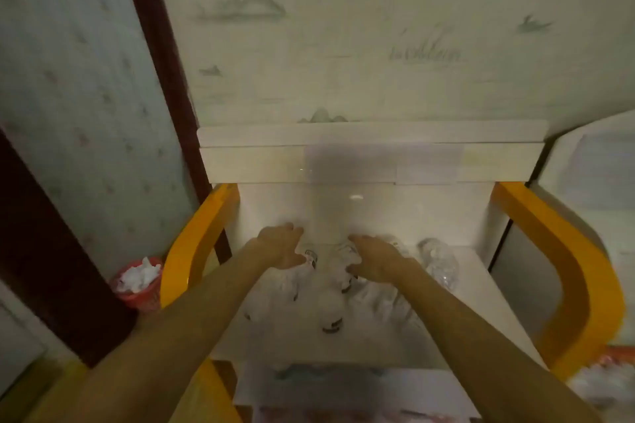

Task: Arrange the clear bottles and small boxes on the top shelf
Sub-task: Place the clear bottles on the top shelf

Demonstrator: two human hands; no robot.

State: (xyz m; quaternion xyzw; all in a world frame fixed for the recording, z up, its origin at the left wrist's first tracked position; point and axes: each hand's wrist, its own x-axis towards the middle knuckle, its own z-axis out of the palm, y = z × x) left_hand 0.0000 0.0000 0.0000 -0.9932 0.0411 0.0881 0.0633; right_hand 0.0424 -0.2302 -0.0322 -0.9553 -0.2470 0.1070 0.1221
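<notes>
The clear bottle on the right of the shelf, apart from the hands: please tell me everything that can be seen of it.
The clear bottle looks like crinkled see-through plastic and appears empty. It lies on its side on the white shelf, pointing roughly front to back, near the shelf's right edge. The picture is blurred, so cap and label cannot be made out. Neither hand touches it; the right hand is just to its left.

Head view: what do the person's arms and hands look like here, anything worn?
Both forearms are bare as far as the frame shows: no sleeves in view. The left hand and right hand wear no gloves; no watch or bracelet is visible. The blurred, dim image hides any rings.
</notes>
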